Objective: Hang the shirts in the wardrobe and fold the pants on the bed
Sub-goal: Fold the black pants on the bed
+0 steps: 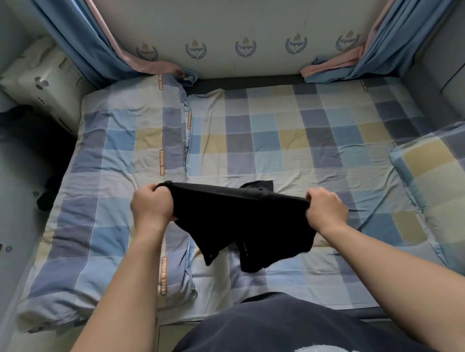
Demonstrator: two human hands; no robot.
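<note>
Grips: two, the left grip (150, 203) and the right grip (327, 209).
Black shorts (238, 223): one pair, with two leg ends showing.
Bed (278, 131): one.
Checked pillow (448, 183): one, at the right edge.
Folded checked quilt (107, 188): one, along the left side.
Curtains: two, the left curtain (79, 40) and the right curtain (414, 16).
Wall emblems (245, 47): five, in one row.
White printed package (43, 77): one.
Dark cloth (48, 190) left of the quilt: the number of pieces cannot be told.
</note>
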